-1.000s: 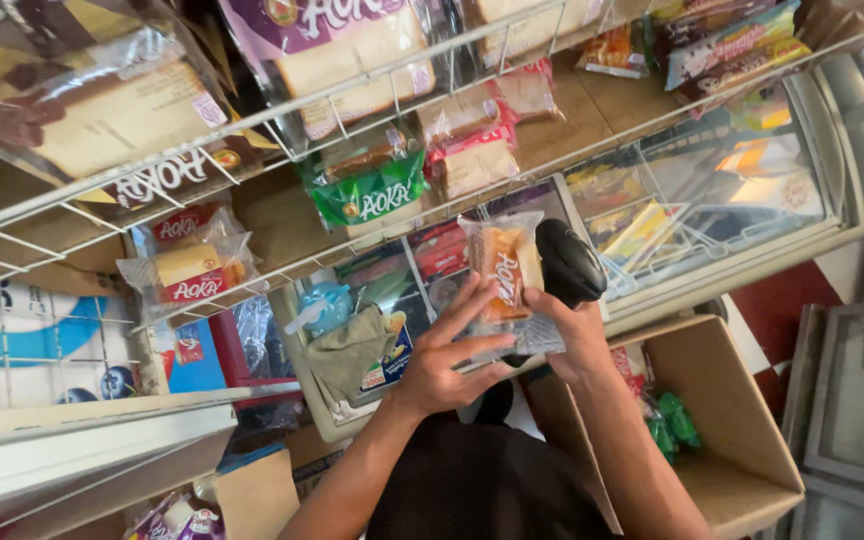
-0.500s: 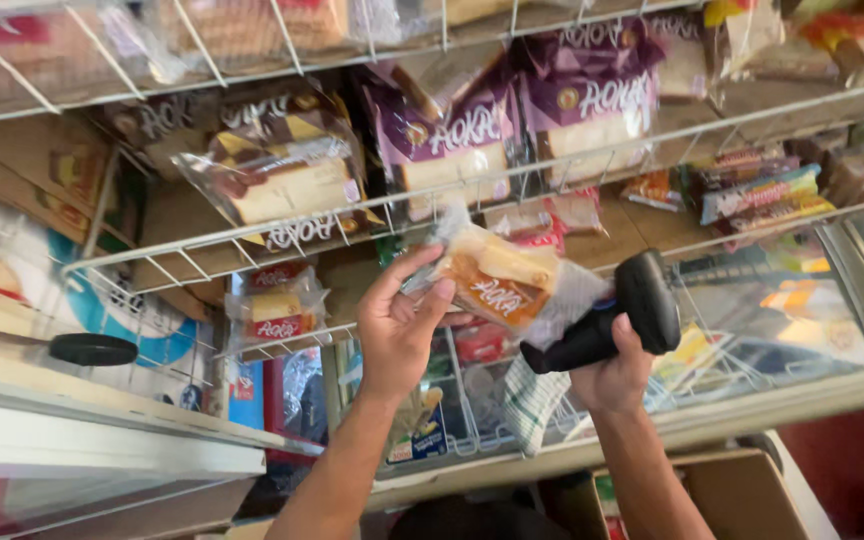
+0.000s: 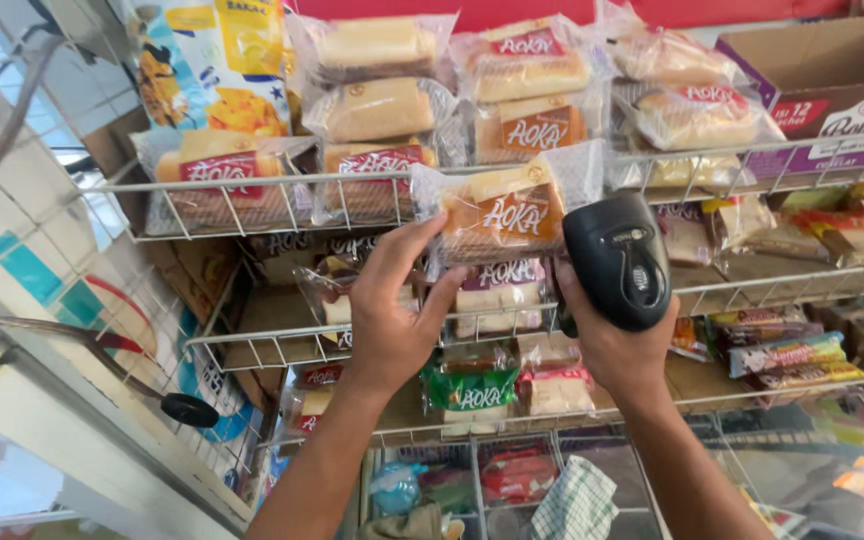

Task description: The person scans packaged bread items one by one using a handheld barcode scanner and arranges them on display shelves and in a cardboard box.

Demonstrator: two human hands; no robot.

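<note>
Item: bread packet [image 3: 507, 212], clear wrap with an orange label, held up against the front wire of the top shelf [image 3: 252, 180].

Position: from our left hand [image 3: 392, 310] the packet lay at about one o'clock. Its long axis ran nearly level, from nine to three o'clock, tipped slightly up at the right end. The left hand was the nearer one; its grip was closed on the packet's lower left corner, fingertips on the wrap.

Second item: black handheld scanner [image 3: 617, 262], gripped firmly in our right hand [image 3: 617, 350], its head just beside the packet's right end, at about three o'clock from the label.

Change against the frame half a second before: the packet had sat lower, in front of the middle shelf, tilted down to the right, and the scanner had pointed sideways; now the packet was raised to the top row and levelled, with the scanner upright beside it.
</note>
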